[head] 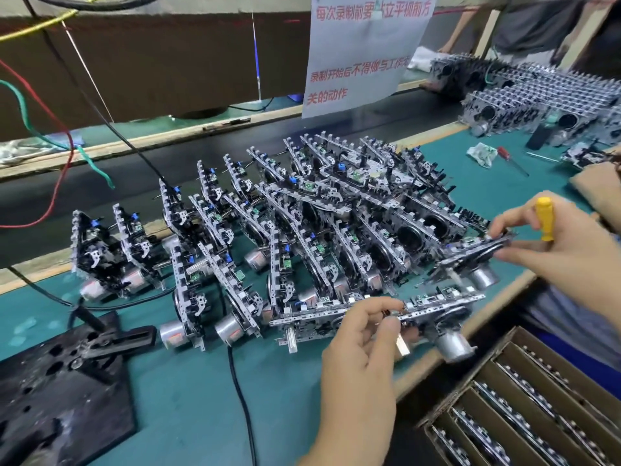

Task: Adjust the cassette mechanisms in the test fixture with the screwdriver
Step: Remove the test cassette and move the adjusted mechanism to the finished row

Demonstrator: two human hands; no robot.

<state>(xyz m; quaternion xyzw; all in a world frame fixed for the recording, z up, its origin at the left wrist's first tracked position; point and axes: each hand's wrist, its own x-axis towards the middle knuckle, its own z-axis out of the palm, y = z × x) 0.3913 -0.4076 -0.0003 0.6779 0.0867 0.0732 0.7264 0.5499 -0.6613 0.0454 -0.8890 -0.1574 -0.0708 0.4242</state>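
A green bench mat [188, 391] carries a big crowd of cassette mechanisms [302, 216], most standing on edge in leaning rows. At the near left lies the black test fixture [57, 375] with a black cable [240, 388] running past it. At the near right a cardboard box [524, 408] with dividers holds more units. A paper sign [363, 52] with red writing hangs at the back.

The left hand [363, 358] pinches one mechanism [433, 314] by its edge, lifted at the bench's front edge. The right hand [564, 250] pinches a second mechanism [470, 253] with its fingertips, while the yellow screwdriver [545, 218] stands upright, tucked in the same hand. A red screwdriver [510, 159] lies far right.
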